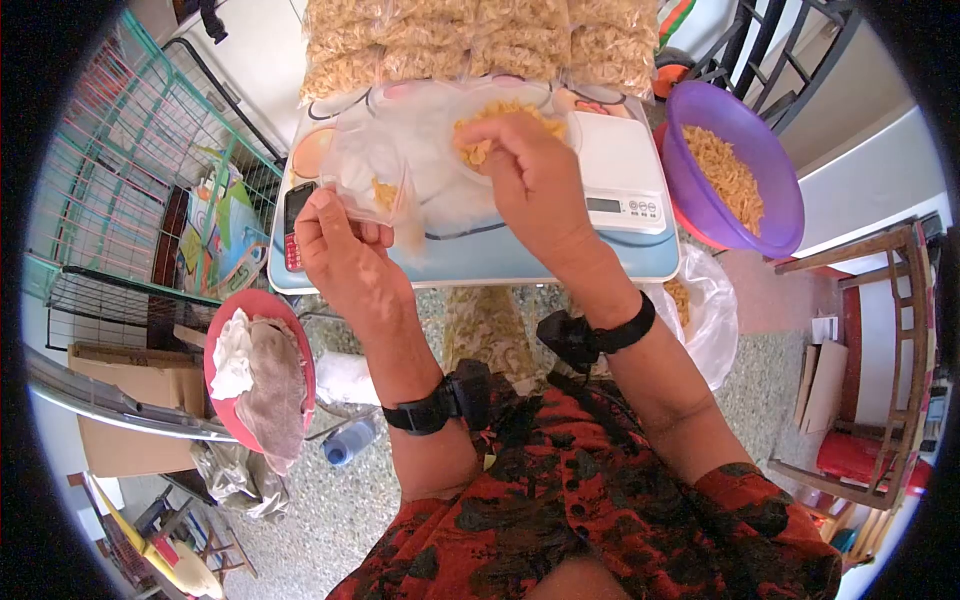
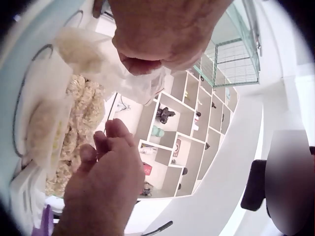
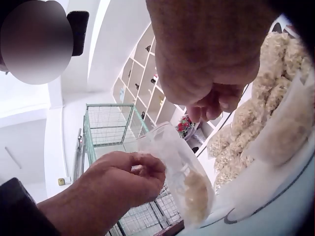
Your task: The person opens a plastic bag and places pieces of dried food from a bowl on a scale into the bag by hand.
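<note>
My left hand (image 1: 350, 250) pinches the upper edge of a clear plastic bag (image 1: 362, 160) over the table's left side. A small clump of yellowish dry pieces (image 3: 196, 194) lies low in the bag, as the right wrist view shows. My right hand (image 1: 535, 180) hovers over a clear dish (image 1: 462, 168) of the same pieces. Its index finger reaches left and the others bend loosely; in the left wrist view nothing shows between its fingertips (image 2: 114, 127). Right of the dish stands a white digital scale (image 1: 620, 165).
Filled clear bags (image 1: 480, 40) line the table's far side. A phone (image 1: 297, 225) lies at the left edge. Beyond the right edge is a purple basin (image 1: 790, 190) of pieces, with a white plastic bag (image 1: 715, 320) below. A pink stool (image 1: 225, 400) bearing cloths stands lower left.
</note>
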A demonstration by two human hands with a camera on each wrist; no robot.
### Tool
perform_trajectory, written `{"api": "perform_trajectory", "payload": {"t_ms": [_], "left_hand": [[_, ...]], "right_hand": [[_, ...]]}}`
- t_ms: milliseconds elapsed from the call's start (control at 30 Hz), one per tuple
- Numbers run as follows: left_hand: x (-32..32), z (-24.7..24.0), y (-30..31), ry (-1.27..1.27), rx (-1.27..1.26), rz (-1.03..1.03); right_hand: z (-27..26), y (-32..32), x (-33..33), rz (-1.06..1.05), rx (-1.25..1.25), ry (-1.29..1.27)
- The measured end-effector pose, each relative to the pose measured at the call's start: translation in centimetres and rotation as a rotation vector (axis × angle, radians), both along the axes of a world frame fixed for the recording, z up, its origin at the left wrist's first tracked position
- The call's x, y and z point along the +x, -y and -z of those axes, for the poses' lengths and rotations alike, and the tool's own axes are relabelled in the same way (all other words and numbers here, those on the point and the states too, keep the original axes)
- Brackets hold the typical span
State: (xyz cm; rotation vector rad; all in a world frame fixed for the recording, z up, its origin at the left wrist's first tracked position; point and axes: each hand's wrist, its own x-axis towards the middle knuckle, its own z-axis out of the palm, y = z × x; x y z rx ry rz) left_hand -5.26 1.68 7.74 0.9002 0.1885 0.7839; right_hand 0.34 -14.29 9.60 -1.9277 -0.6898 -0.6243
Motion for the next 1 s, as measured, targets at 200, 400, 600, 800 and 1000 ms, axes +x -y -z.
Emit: {"api": "perform_trajectory", "payload": {"t_ms": [200,400,600,800,1000], "left_hand": [[-0.1,-1.7,1.3,0.007,0.122,-0.167],[0.8,-0.2,1.7,-0.204,0.167,-0.001],[1.0,0.6,2.1,-0.223,0.133,0.045],[1.3,0.9,2.3,-0.243,0.140,0.058],[1.5,1.5,2.4,-0.251,0.166,0.070]], "right_hand": [[0.7,3.5,2.5,0.183,-0.006,-0.068],[0.5,5.7,3.6,0.217,-0.281,-0.110],[0.9,5.4,5.1,0.054,-0.480,-0.075],[1.1,3.6,6.2,-0.028,-0.657,-0.066],[2.0,1.3,6.8,-0.043,-0.812,-0.081]]}}
